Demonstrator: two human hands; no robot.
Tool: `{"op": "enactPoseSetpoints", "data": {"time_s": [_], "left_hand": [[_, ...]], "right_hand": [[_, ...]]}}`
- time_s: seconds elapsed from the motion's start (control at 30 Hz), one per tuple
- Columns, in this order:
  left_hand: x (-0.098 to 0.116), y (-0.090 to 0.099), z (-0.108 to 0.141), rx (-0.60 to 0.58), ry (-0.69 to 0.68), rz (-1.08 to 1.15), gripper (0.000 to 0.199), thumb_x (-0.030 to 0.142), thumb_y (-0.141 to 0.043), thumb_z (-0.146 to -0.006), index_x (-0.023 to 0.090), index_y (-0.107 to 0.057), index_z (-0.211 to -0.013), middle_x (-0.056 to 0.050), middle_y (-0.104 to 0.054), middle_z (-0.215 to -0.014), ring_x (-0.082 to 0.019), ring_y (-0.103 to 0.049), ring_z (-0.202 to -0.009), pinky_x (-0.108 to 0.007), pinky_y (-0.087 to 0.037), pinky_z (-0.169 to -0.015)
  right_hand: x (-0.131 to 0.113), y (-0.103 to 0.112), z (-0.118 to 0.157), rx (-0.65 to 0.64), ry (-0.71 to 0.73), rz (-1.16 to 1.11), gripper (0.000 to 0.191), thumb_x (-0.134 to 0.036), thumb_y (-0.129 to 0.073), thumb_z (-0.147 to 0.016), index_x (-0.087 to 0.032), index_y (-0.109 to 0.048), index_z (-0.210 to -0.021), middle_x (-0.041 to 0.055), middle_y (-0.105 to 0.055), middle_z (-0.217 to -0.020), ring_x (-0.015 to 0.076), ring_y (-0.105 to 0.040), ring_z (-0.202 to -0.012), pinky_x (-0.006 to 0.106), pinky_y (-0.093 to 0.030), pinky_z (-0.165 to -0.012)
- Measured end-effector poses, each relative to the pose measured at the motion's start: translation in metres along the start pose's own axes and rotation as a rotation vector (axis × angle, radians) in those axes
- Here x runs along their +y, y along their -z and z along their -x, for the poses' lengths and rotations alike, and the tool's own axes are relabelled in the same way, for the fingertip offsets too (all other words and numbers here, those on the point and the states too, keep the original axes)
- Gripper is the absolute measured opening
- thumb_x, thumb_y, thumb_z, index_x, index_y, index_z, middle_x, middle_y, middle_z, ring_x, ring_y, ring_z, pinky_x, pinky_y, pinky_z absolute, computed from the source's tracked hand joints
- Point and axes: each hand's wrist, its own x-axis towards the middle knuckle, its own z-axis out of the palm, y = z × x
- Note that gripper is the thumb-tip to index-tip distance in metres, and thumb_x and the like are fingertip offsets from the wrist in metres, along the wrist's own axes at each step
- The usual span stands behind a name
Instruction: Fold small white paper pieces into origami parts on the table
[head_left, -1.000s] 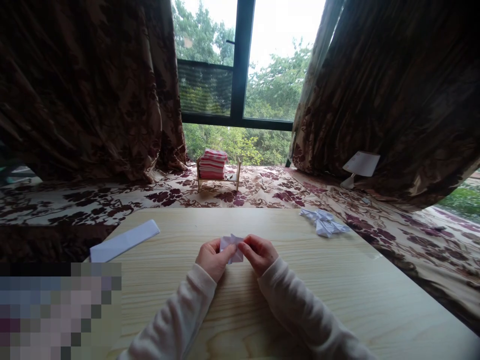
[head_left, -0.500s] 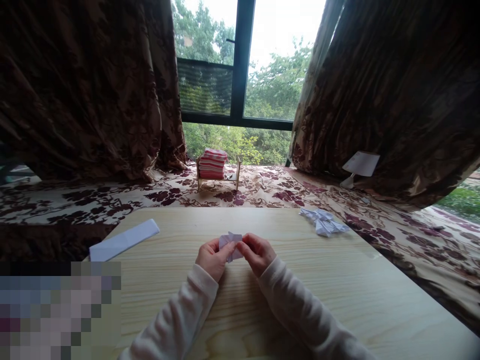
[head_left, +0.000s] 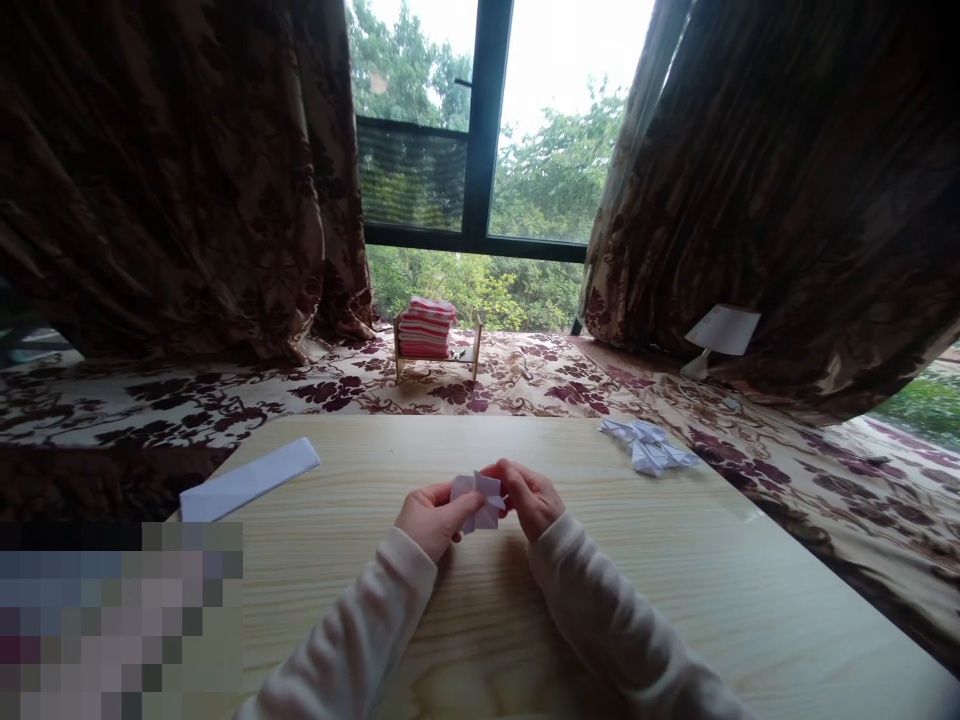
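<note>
A small piece of white folded paper [head_left: 489, 512], with several creased flaps, is held up over the table's middle. My left hand [head_left: 435, 515] pinches its left part, thumb across the front. At the right edge, my right hand [head_left: 531, 498] has its fingers curled against the paper, partly behind it; the fingertips are partly hidden. Far to the right on the table lies a heap of folded white paper pieces [head_left: 654, 448]. A long white strip of folded paper [head_left: 251, 480] rests at the table's left side.
The pale wooden table [head_left: 360, 620] is under both forearms. Beyond it, a flowered cloth [head_left: 525, 385] bears a small wooden rack [head_left: 475, 358] with pink striped cloths [head_left: 426, 330] and a small white lamp [head_left: 721, 330]. Dark curtains [head_left: 180, 180] flank the window. A blurred patch covers the lower left.
The folded paper has shifted slightly right and looks turned between my hands. My right hand has moved a little right, its fingers regripping at the edge.
</note>
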Motion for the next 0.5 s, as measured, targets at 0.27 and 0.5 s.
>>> {"op": "enactPoseSetpoints", "data": {"time_s": [0.27,0.5], "left_hand": [[0.0045,0.0051,-0.0036,0.031,0.061,0.083,0.033,0.036,-0.075,-0.047,0.014,-0.069,-0.071,-0.002,-0.064,-0.061,-0.011,-0.055,-0.053,-0.023,-0.045,-0.051],[0.0051,0.0005,0.0010,0.001,0.032,-0.004,0.023,0.026,-0.075,-0.044,0.010,-0.070,-0.060,-0.002,-0.060,-0.047,-0.007,-0.044,-0.040,-0.018,-0.032,-0.038]], "right_hand": [[0.0023,-0.0016,0.0012,0.006,0.073,0.015,0.031,-0.046,-0.056,-0.072,-0.016,-0.057,-0.065,-0.0025,-0.049,-0.048,0.0085,-0.042,-0.043,0.021,-0.036,-0.042],[-0.0008,0.0020,-0.0001,-0.001,0.113,0.071,0.036,-0.049,-0.052,-0.074,-0.016,-0.055,-0.060,-0.0023,-0.047,-0.049,0.0082,-0.041,-0.045,0.020,-0.035,-0.041]]}}
